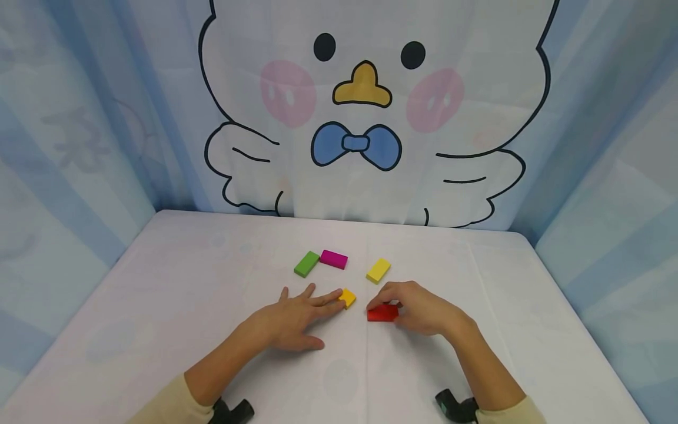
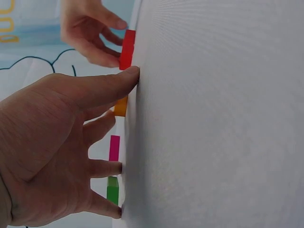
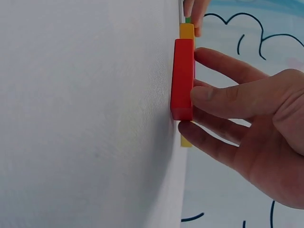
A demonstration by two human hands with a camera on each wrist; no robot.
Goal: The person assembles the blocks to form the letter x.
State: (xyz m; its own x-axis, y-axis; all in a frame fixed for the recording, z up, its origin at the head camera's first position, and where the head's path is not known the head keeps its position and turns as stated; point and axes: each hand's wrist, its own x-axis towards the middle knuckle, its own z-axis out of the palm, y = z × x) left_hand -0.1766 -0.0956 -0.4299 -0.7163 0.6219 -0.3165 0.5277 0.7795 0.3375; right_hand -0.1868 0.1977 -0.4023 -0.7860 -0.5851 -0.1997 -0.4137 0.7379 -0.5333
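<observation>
With its fingers spread and mostly straight, my left hand [image 1: 293, 321] lies low over the table. Its fingertips touch an orange-yellow block [image 1: 348, 298], which they partly cover. To the right, my right hand [image 1: 424, 309] holds a red rectangular block [image 1: 381, 314] on the tabletop. The right wrist view shows the thumb on the near side of the red block [image 3: 182, 78] and other fingers around its far side and end. A small gap separates the red and orange-yellow blocks in the head view.
Beyond the hands lie a green block [image 1: 306, 264] and a magenta block [image 1: 333, 259], touching or nearly so at their ends. A yellow block [image 1: 378, 271] lies farther right. The white table [image 1: 159, 282] meets a curtain [image 1: 365, 188] with a cartoon drawing at the back.
</observation>
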